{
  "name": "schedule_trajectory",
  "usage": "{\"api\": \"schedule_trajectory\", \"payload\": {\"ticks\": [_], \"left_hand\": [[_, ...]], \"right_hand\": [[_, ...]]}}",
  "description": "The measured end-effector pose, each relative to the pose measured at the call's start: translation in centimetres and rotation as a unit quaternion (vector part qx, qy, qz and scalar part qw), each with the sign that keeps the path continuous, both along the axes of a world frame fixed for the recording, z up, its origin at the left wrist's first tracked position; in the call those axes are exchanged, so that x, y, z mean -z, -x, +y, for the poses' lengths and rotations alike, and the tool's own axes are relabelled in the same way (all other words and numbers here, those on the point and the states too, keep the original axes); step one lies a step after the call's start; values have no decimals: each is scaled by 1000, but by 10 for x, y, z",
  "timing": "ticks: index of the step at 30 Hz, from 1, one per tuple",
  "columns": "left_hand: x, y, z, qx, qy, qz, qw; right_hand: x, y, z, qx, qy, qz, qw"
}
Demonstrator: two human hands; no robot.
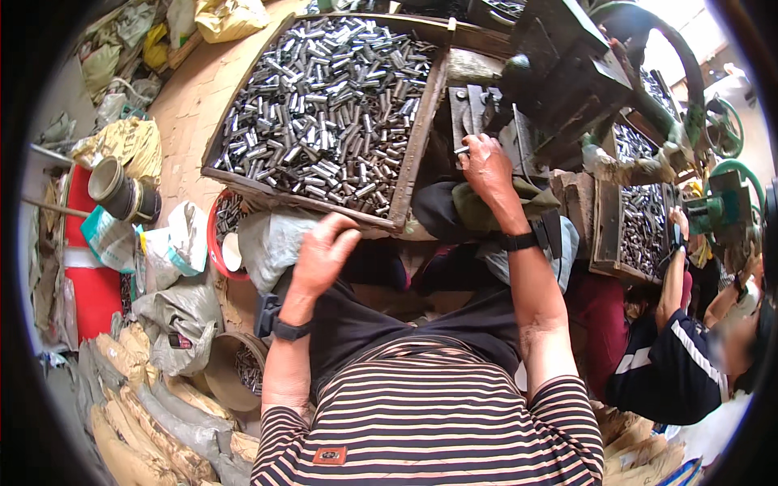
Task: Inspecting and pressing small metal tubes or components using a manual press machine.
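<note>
My right hand [488, 168] reaches to the metal base of a press, its fingers pinched on a small metal tube [461, 150]. Just beyond the fingertips are the steel die plates [478, 109] of the press. My left hand [324, 253] is over my lap, by the front rim of a big wooden tray [312, 200]. Its fingers are bent and a little apart, with nothing visible in them. Short shiny metal tubes [332, 97] fill that tray in a loose heap.
The dark press head [559, 73] overhangs the die on the right. At far right a co-worker [668, 364] reaches to another tube-filled wooden tray [608, 231] beside a green machine [721, 211]. Left of me stand a red tub [214, 243], a bucket [217, 368] and sacks [174, 324].
</note>
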State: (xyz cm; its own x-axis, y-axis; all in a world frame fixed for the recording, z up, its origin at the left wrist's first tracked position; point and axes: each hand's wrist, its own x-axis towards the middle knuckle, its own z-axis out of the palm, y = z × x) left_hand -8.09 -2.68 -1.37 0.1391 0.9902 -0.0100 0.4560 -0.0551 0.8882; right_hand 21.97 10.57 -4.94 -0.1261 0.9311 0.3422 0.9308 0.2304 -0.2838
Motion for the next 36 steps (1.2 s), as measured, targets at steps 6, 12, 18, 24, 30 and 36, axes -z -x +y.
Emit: {"api": "schedule_trajectory", "payload": {"ticks": [6, 12, 18, 24, 30, 36], "left_hand": [[-2, 51, 32, -177, -137, 68, 972], [1, 51, 52, -167, -198, 112, 959], [7, 37, 57, -107, -199, 135, 965], [10, 23, 67, -68, -210, 152, 964], [15, 5, 81, -64, -205, 260, 942], [23, -9, 92, -67, -217, 382, 896]], "right_hand": [[29, 11, 18, 3, -59, -81, 995], [19, 21, 17, 16, -57, -33, 998], [10, 22, 15, 29, -52, 108, 992], [-7, 37, -11, -51, -40, 246, 967], [-14, 82, -25, -157, -46, 209, 964], [-18, 101, -26, -172, -25, 166, 971]]}}
